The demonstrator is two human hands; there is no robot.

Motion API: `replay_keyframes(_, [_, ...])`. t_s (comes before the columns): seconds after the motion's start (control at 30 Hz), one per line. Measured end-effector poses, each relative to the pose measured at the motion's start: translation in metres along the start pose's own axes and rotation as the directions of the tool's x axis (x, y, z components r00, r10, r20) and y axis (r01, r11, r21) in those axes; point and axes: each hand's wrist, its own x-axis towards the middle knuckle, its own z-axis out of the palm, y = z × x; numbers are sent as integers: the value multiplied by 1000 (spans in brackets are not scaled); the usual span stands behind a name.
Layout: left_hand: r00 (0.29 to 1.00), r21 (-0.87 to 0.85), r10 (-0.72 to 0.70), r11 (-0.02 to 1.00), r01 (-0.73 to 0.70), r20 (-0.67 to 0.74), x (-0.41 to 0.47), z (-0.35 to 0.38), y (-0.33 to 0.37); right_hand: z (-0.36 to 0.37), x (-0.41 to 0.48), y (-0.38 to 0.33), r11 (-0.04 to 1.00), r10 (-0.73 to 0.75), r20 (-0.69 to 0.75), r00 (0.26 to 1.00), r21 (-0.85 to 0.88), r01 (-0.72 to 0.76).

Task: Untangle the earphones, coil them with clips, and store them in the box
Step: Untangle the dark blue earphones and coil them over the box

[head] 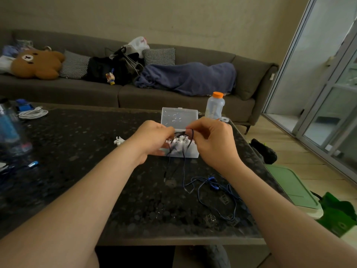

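Item 1: earphone cord (184,167), dark, thin; upper part looped betw. both hands just above the box, the rest hanging down in front of the box onto the surface (87,171), one strand ending in a plug nr. the box front. Item 2: blue earbuds (213,183), lying on the surface nr. the right forearm, amid loose cord loops trailing twd. the near edge; whether one set w/ item 1 or a second set, cannot tell. Item 3: box (193,154), clear plastic, rectangular, on the surface at centre, partly behind the hands. Its lid (179,118) is open and stands upright at the back. Item 4: white clips (177,142), several, inside the box under the hands; exact count not legible. One more white clip (119,140) lies on the surface left of the box, apart from it. Left hand (154,140): fingers curled, tips pinching the cord loop at the box's left side. Right hand (212,140): thumb and forefinger pinching the same loop, other fingers curled in. Hands close together, nearly touching. Misc.: bottle (214,105) w/ orange cap, behind the box at the far edge; coiled white cable (32,114), far left; grey sofa (193,101) beyond, w/ blue blanket (187,78) and brown bear cushion (36,63).
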Motion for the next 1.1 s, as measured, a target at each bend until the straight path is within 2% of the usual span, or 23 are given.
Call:
replay_keyframes(0.07, [988, 44, -52, 997, 59, -147, 5, -1, -3, -1, 3, -1, 975, 114, -49, 992, 197, -102])
replay_keyframes(0.1, [975, 4, -104, 994, 107, -195, 8, -2, -5, -2, 5, -2, 926, 197, -69, 978, 341, -162])
replay_keyframes(0.13, [962, -85, -175, 983, 160, -211, 9, -5, -6, -3, 6, -4, 844, 290, -82, 954, 492, -214])
replay_keyframes(0.2, [935, -340, -306, 911, 234, -178, 12, -11, -8, -5, 8, -7, 616, 485, -88, 870, 741, -268])
replay_keyframes(0.3, [902, -609, -409, 753, 249, -138, 20, -20, -11, -12, 12, -6, 266, 756, -39, 654, 930, -252])
replay_keyframes(0.37, [906, -700, -409, 680, 220, -113, 22, -21, -11, -16, 16, 2, 138, 876, 38, 480, 935, -326])
replay_keyframes(0.4, [911, -697, -398, 684, 216, -108, 22, -19, -10, -17, 17, 5, 123, 904, 70, 421, 902, -413])
replay_keyframes(0.43, [914, -651, -386, 728, 216, -128, 22, -17, -10, -17, 16, 7, 142, 915, 90, 393, 840, -523])
replay_keyframes(0.47, [915, -556, -361, 805, 209, -179, 21, -15, -9, -16, 15, 8, 196, 912, 99, 398, 748, -634])
replay_keyframes(0.53, [919, -275, -249, 947, 165, -306, 19, -11, -10, -16, 12, 4, 366, 880, 92, 467, 497, -787])
replay_keyframes(0.6, [920, -76, -94, 995, 71, -381, 19, -7, -13, -17, 10, -1, 543, 815, 71, 576, 256, -800])
replay_keyframes(0.67, [930, -71, -57, 997, 33, -364, 19, -6, -14, -18, 11, 1, 689, 724, 134, 677, -73, -722])
replay_keyframes(0.73, [962, -202, -77, 979, 24, -262, 19, -6, -12, -13, 9, 1, 746, 664, 287, 691, -322, -583])
replay_keyframes(0.77, [976, -280, -74, 960, 14, -205, 19, -5, -12, -9, 7, 2, 749, 658, 319, 682, -374, -548])
replay_keyframes(0.8, [984, -348, -62, 937, 1, -165, 19, -4, -10, -5, 6, 2, 738, 667, 310, 677, -398, -545])
replay_keyframes(0.83, [990, -389, -46, 921, -11, -136, 18, -4, -9, -1, 5, 2, 743, 656, 255, 711, -388, -546])
replay_keyframes(0.87, [993, -405, -26, 914, -24, -118, 17, -3, -8, 2, 4, -1, 776, 603, 192, 774, -366, -514])
replay_keyframes(0.93, [995, -384, 14, 922, -52, -102, 13, -1, -6, 6, 2, -5, 910, 375, 138, 917, -244, -335])
replay_keyframes(0.97, [995, -368, 28, 928, -63, -98, 12, 0, -5, 7, 1, -9, 958, 273, 165, 948, -136, -253])
replay_keyframes(1.03, [995, -371, 58, 925, -83, -77, 8, 1, -2, 10, -3, -20, 976, 200, 322, 925, 22, -218])
replay_keyframes(1.1, [995, -400, 92, 911, -103, -47, 5, 2, 0, 19, -4, -22, 973, 197, 436, 878, 22, -229])
